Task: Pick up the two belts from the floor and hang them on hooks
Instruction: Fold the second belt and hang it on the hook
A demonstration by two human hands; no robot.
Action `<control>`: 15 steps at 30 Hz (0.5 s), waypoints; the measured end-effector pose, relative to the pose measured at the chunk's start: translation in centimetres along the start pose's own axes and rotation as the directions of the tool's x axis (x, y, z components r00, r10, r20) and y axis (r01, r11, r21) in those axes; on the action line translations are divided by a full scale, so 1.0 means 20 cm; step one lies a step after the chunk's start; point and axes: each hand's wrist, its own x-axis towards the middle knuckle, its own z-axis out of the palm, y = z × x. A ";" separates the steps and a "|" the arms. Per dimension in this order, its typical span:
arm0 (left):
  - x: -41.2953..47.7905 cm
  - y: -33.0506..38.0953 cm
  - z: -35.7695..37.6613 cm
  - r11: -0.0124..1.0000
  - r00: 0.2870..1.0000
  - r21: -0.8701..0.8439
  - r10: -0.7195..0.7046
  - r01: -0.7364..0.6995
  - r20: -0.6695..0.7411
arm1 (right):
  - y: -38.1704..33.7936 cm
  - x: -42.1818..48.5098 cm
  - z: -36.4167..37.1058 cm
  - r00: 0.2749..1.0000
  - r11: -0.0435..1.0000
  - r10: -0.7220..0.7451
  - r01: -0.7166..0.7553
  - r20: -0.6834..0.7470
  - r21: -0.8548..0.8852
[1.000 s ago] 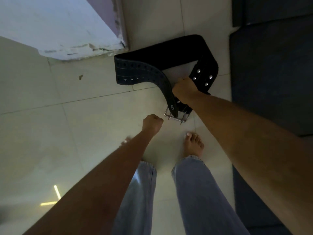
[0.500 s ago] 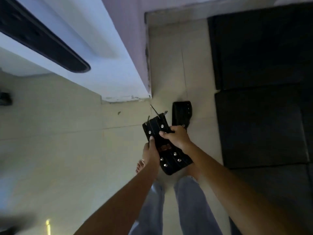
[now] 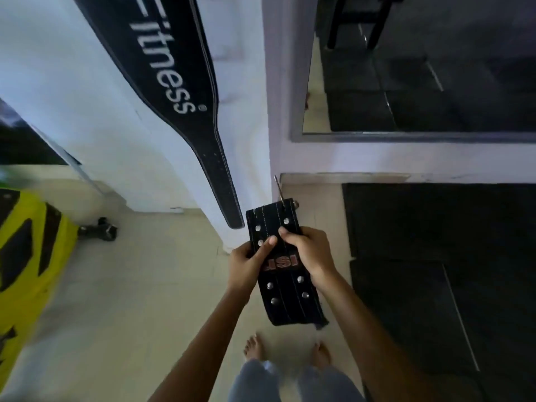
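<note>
Beside wall corner [image 3: 272, 158], studded belt [image 3: 285, 297] gripped by left hand [image 3: 246, 264], right hand [image 3: 309, 250]

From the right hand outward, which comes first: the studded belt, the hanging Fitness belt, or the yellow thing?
1. Studded belt: held in the right hand.
2. Hanging Fitness belt: up and left, against the wall.
3. Yellow object: far left, on the floor.

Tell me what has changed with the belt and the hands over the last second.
The studded belt has come off the floor and now sits folded at waist height. The left hand, a free fist before, has joined the right hand on it. The right hand's grip stayed. A hanging belt has entered view.
</note>
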 end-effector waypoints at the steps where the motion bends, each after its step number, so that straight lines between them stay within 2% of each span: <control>1: -0.05 0.08 -0.01 1.000 1.000 -0.001 0.029 -0.029 -0.002 | -0.08 -0.06 -0.01 0.999 0.999 -0.047 0.047 -0.006 -0.025; 4: -0.16 0.28 -0.03 0.991 0.989 0.043 0.133 -0.130 -0.061 | -0.29 -0.21 -0.04 0.985 0.984 -0.169 0.170 0.021 -0.058; 10: -0.24 0.54 -0.01 0.934 0.932 0.135 0.346 -0.331 -0.108 | -0.66 -0.26 -0.08 0.973 0.972 -0.230 0.229 0.016 0.045; 15: -0.24 0.70 -0.05 0.888 0.884 0.203 0.444 -0.412 -0.148 | -0.73 -0.33 -0.10 0.927 0.945 -0.325 0.309 0.185 0.108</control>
